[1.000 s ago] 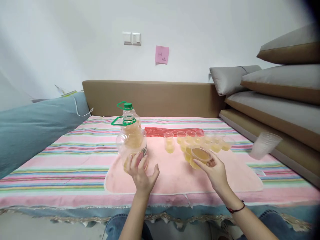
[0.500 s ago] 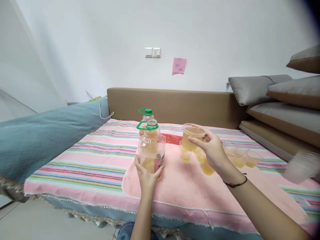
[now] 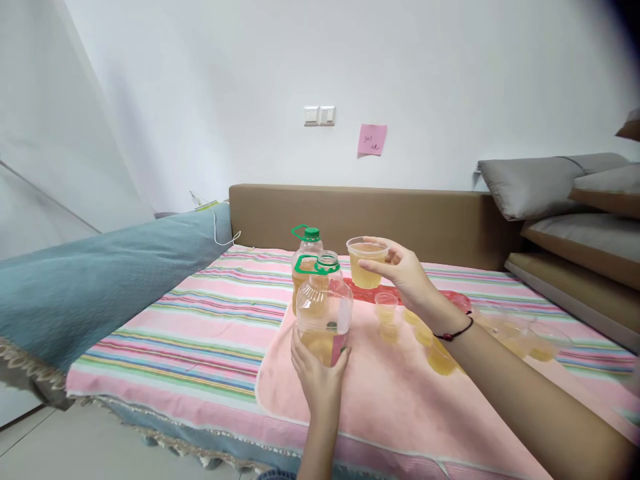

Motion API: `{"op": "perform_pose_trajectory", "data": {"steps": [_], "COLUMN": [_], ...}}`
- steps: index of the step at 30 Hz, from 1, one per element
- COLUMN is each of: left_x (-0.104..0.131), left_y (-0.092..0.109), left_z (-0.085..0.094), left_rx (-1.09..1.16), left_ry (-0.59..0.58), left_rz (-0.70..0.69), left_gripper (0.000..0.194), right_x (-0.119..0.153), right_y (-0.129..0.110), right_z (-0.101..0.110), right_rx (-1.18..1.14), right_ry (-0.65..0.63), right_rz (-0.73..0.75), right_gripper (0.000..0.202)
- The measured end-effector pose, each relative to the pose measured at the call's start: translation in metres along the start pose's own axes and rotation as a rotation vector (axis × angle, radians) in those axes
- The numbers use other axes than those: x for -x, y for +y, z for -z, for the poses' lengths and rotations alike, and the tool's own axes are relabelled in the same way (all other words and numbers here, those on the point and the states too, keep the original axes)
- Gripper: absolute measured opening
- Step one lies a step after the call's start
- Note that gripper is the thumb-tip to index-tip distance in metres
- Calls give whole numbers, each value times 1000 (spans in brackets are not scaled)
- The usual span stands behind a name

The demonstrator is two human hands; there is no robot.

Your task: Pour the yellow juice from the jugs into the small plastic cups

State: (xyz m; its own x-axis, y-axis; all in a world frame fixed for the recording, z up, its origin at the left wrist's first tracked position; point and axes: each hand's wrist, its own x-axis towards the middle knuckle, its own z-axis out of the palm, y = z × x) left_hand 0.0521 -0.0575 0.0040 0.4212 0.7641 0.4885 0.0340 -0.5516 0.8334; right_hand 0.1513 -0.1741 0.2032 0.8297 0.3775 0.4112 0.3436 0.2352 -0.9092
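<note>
A clear plastic bottle (image 3: 324,303) with a green handle ring and an uncapped mouth stands on the pink mat, yellow liquid in its lower part. My left hand (image 3: 320,373) is wrapped round its lower body. Up beside the bottle's mouth, on the right, my right hand (image 3: 403,267) holds a clear plastic cup (image 3: 367,263) of pale yellow liquid. The cup is roughly upright and apart from the bottle. Behind stands a second bottle (image 3: 301,257) with a green cap and handle, partly hidden by the first.
Several cups of yellow liquid (image 3: 441,360) stand right of the bottles, some behind my right forearm. The pink mat (image 3: 380,407) lies on a striped cloth (image 3: 200,327). A red sheet (image 3: 377,293) lies at the back. Grey cushions (image 3: 590,233) are stacked at the right.
My right hand has brought the cup leftward, closer to the bottle's mouth. My left hand still grips the bottle. The whole view has shifted somewhat, so fixed things appear farther right.
</note>
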Motion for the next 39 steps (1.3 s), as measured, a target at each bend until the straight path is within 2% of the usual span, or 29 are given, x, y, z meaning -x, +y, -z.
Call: {"op": "perform_pose_trajectory", "data": {"steps": [5, 10, 16, 25, 39], "left_x": [2, 2, 4, 5, 5], "left_y": [-2, -4, -6, -9, -7], "left_z": [-3, -3, -6, -7, -5], "left_rx": [-8, 11, 6, 16, 11], "left_ry": [10, 12, 36, 37, 26], "left_rz": [5, 1, -36, -34, -36], "left_gripper": [104, 103, 103, 103, 105], "right_x": [-12, -24, -28, -23, -29], "right_y": [6, 13, 19, 13, 5], "right_z": [-2, 2, 2, 0, 5], "right_rx": [5, 47, 58, 44, 206], "right_ry": [-14, -61, -93, -149, -204], "right_rz": [-24, 18, 9, -45, -50], "right_gripper": [59, 59, 59, 56, 54]}}
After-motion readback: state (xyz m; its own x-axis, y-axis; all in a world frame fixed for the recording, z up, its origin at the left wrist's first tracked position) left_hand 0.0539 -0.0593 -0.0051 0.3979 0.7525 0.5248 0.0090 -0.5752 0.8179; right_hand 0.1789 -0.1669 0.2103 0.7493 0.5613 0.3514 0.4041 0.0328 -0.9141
